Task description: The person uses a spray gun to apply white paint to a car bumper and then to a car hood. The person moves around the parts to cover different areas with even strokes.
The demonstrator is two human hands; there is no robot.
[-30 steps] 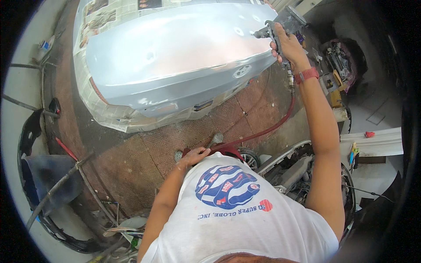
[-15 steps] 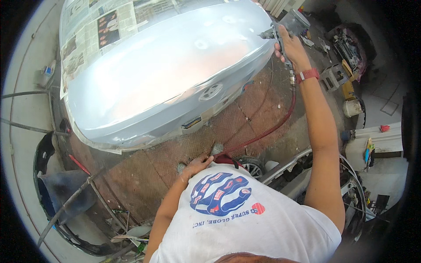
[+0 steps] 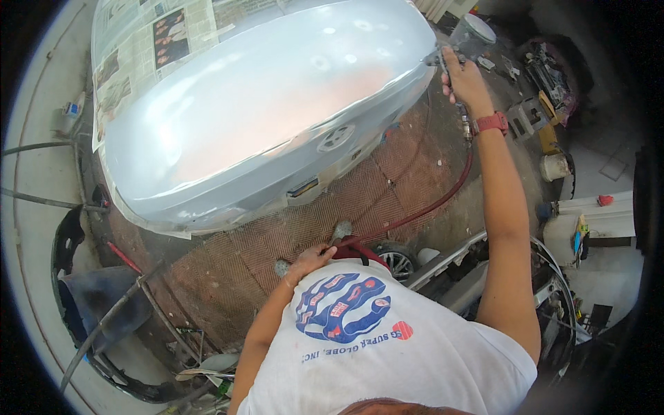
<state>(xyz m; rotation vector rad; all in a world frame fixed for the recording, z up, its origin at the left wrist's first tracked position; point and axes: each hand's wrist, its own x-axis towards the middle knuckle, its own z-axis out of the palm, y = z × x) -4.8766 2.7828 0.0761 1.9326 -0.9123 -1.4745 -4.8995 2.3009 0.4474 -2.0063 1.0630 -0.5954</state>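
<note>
My right hand [image 3: 465, 86], with a red watch on its wrist, is wrapped around the grip of a dark spray gun [image 3: 436, 59]. The gun's nozzle points left at the far right edge of a car's rear panel [image 3: 242, 104], close to the surface. That panel is pale grey with pinkish patches and lighter spots. From the gun's handle a dark red air hose [image 3: 443, 197] curves down and across to my waist. There my left hand [image 3: 315, 261] is closed around the hose. My right fingers partly hide the trigger.
Taped newspaper [image 3: 128, 62] covers the car beyond the panel. A bucket [image 3: 477, 29] and a grey step stool [image 3: 527, 119] stand at the right. Near my feet is a wheel [image 3: 395, 263]. Metal bars [image 3: 111, 315] and a dark bumper [image 3: 66, 277] are at the left.
My right hand and the spray gun have moved slightly right and nearer to me along the panel's right edge. My left hand stays on the hose at my waist.
</note>
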